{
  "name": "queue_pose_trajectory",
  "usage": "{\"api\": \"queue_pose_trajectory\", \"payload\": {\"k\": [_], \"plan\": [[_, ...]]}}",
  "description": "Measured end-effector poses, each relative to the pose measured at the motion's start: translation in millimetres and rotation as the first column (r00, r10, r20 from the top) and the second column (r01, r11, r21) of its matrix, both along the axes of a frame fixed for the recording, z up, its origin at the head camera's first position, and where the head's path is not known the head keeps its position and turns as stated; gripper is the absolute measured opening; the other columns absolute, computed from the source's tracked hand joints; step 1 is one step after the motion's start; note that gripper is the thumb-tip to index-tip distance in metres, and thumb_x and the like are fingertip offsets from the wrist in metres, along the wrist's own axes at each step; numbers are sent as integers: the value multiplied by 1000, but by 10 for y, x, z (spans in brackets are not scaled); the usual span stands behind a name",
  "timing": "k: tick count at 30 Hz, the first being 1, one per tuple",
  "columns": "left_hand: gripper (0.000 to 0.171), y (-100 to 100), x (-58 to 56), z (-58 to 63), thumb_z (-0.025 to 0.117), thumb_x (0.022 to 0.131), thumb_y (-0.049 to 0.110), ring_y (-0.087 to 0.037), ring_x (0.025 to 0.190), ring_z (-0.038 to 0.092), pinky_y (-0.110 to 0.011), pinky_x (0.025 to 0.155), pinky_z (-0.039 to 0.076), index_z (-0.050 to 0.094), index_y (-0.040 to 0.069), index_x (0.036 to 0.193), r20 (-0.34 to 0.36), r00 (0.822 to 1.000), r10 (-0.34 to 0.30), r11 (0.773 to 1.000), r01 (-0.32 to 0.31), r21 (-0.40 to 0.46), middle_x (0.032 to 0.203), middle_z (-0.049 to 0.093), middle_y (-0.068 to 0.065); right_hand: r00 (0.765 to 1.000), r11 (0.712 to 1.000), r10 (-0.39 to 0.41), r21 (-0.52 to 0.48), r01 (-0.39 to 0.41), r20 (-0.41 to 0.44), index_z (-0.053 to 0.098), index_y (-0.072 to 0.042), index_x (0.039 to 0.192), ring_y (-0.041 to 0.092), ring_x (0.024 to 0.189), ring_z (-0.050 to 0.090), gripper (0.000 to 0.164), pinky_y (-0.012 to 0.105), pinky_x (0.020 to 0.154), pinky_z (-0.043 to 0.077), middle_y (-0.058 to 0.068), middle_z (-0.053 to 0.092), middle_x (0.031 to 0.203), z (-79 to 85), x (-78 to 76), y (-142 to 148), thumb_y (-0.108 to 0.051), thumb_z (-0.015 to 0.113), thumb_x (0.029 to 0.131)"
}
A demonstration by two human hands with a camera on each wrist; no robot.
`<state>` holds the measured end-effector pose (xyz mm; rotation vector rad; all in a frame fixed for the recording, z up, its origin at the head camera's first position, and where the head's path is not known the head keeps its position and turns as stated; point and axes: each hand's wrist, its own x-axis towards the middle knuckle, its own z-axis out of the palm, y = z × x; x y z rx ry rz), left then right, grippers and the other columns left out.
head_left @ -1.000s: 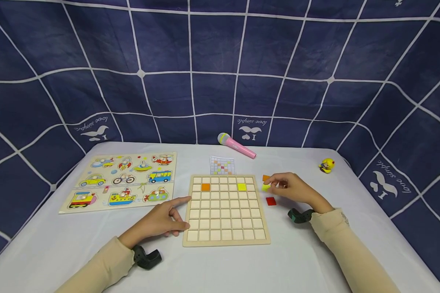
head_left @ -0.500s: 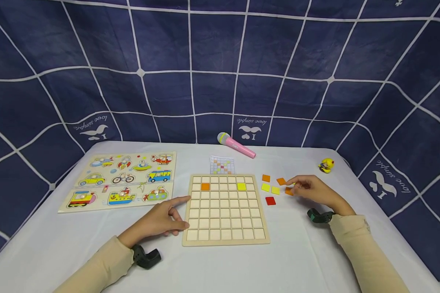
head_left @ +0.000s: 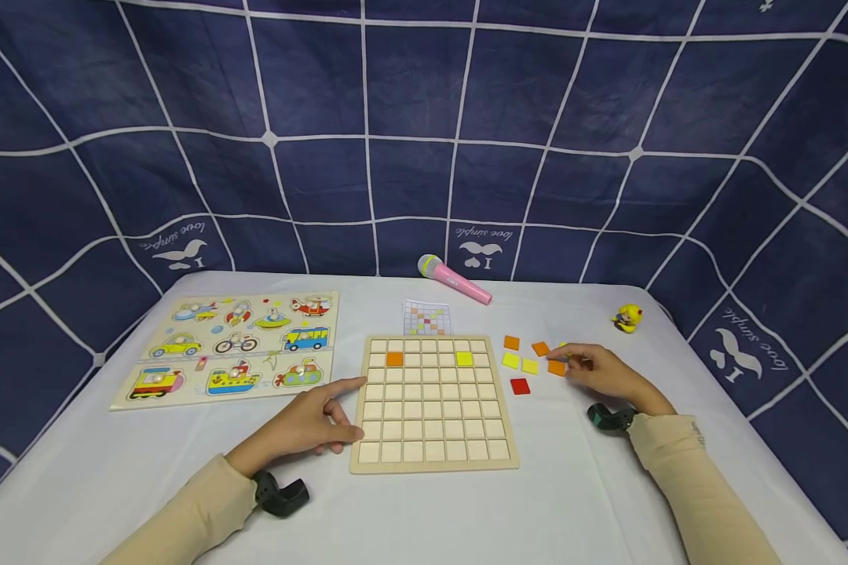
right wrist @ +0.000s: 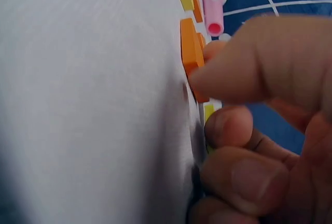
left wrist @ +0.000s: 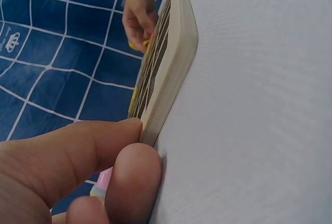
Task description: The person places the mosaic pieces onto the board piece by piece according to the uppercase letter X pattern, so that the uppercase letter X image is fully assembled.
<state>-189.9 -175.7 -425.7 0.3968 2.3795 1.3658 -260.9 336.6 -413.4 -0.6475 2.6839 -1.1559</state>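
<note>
A square wooden grid board (head_left: pixel 432 390) lies mid-table, with an orange tile (head_left: pixel 394 359) and a yellow tile (head_left: pixel 464 359) on it. At its left side, my left hand (head_left: pixel 318 420) touches the edge with outstretched index finger and thumb; the left wrist view shows these fingertips against the board's edge (left wrist: pixel 168 79). Right of the board, my right hand (head_left: pixel 604 370) has curled fingers, with thumb and index about an orange tile (head_left: pixel 556 368) lying on the table. In the right wrist view the thumb covers part of that orange tile (right wrist: pixel 191 45).
Near the right hand lie a red tile (head_left: pixel 520 386), yellow tiles (head_left: pixel 529 366) and further orange tiles (head_left: pixel 512 343). A patterned card (head_left: pixel 427 316) and pink toy microphone (head_left: pixel 455 280) lie behind the board. A vehicle puzzle (head_left: pixel 233 345) lies left; a yellow figurine (head_left: pixel 627 318) stands right.
My right hand moved rightward off the nearer tiles, uncovering several, to the orange tile farther right. Over the last half second it shifted only slightly. My left hand stayed at the board's edge.
</note>
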Motion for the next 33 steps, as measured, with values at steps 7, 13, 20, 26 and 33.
{"api": "queue_pose_trajectory", "payload": {"k": [7, 13, 20, 26, 33], "plan": [[88, -9, -13, 4, 89, 89, 15, -19, 61, 68, -28, 50, 49, 44, 0, 162, -7, 1000, -18, 1000, 19, 10, 81, 71, -5, 999, 997, -47, 67, 47, 4, 74, 6, 126, 13, 77, 47, 33, 26, 68, 39, -1, 47, 84, 12, 13, -25, 8, 66, 94], [87, -12, -16, -3, 89, 89, 14, -19, 61, 67, -28, 50, 49, 44, -1, 162, -12, 1000, -21, 1000, 21, 11, 81, 71, -5, 996, 996, -74, 53, 71, 51, 74, 8, 123, 11, 72, 45, 30, 24, 65, 38, 1, 49, 84, 19, 17, -10, 3, 75, 93], [87, -9, -8, -24, 90, 89, 15, -18, 61, 68, -27, 49, 48, 45, 0, 162, -9, 1000, -7, 1000, 7, 13, 81, 70, -5, 994, 997, -70, 30, 68, 84, 73, 8, 116, 11, 71, 47, 27, 22, 64, 39, 3, 55, 87, 6, 24, -23, -1, 80, 91], [87, -9, -8, -31, 90, 89, 14, -18, 60, 67, -26, 49, 47, 45, -1, 161, -16, 1000, -6, 1000, 6, 11, 81, 70, -5, 998, 999, -45, -1, 45, 54, 72, 7, 114, 10, 71, 49, 27, 22, 65, 41, 3, 58, 88, -2, 22, -34, 1, 80, 89], [87, -8, -5, -25, 90, 88, 15, -18, 61, 68, -26, 49, 47, 46, 0, 161, -17, 1000, -2, 1000, 3, 11, 81, 70, -5, 998, 999, -32, -38, 34, 51, 69, 7, 117, 13, 74, 53, 29, 22, 64, 46, 5, 66, 95, 3, 25, -93, 4, 78, 89]]}}
